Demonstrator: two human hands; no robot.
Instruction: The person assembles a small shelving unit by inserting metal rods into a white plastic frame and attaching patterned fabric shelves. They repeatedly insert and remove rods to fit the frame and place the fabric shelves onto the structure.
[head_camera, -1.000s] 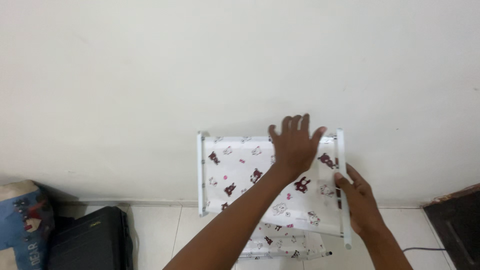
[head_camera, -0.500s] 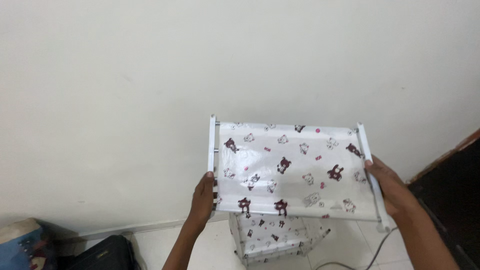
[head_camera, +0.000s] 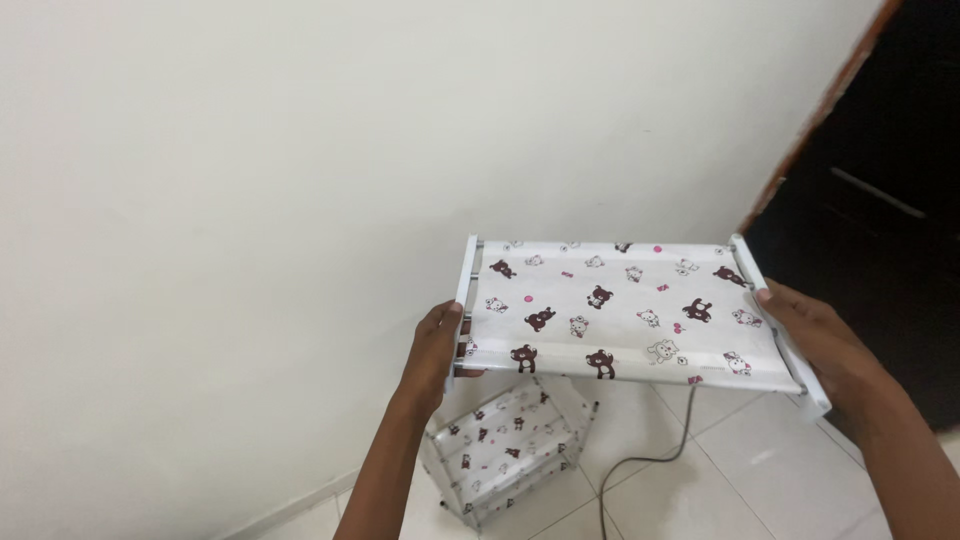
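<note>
Head view. I see a shelf (head_camera: 625, 315), a white fabric panel printed with small brown bears and pink dots, stretched between two white end bars, held level in the air before a plain cream wall (head_camera: 300, 180).

Left hand (head_camera: 435, 350): at 9 o'clock of the shelf, closed on the left bar (head_camera: 466, 300), thumb on top near the bar's near end, fingers wrapped beneath; I cannot see the fingertips.

Right hand (head_camera: 815, 335): at 3 o'clock of the shelf, closed on the right bar (head_camera: 780, 320), thumb lying along the top edge, fingers hidden under the panel. Both grips are narrow, clamped on the bars, and each forearm enters from the lower edge of the frame.

Below the shelf, at 6 o'clock and well apart from it, a rack (head_camera: 510, 450) of thin metal rods with a panel of the same printed fabric stands on the white floor tiles (head_camera: 740, 460), close to the wall's base. A grey cable (head_camera: 650, 455) runs across the tiles just beside the rack, toward 5 o'clock. A dark door (head_camera: 880, 200) with a brown frame fills the 2 o'clock corner.
</note>
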